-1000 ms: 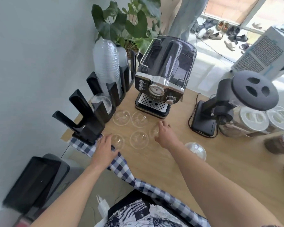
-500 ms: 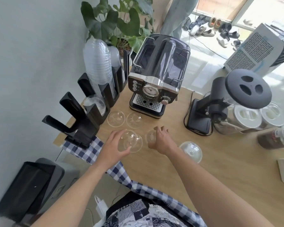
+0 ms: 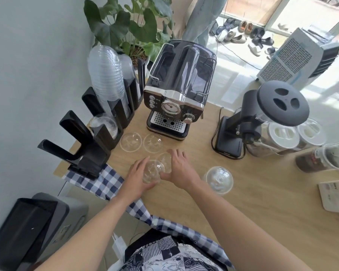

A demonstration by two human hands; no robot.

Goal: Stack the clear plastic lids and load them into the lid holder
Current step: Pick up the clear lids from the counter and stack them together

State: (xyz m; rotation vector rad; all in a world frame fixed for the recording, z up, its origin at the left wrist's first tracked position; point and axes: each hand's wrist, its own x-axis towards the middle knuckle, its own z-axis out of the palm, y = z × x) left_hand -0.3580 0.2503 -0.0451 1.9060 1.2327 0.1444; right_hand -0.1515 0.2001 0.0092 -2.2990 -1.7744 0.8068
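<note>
Light wooden counter (image 3: pixel 262 182): left hand (image 3: pixel 136 178) is cupping a clear domed plastic lid (image 3: pixel 152 171); right hand (image 3: pixel 181 170) is gripping a second clear lid (image 3: pixel 164 158), touching it.

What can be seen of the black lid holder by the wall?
The lid holder is black, plastic-looking: a row of slanted uprights forming slots, standing at the left edge of the wooden counter beside the wall. Its far slots carry tall stacks of clear domed lids, a middle slot a short stack; the nearest slots look empty. Its near end rests on a blue checked cloth.
</note>
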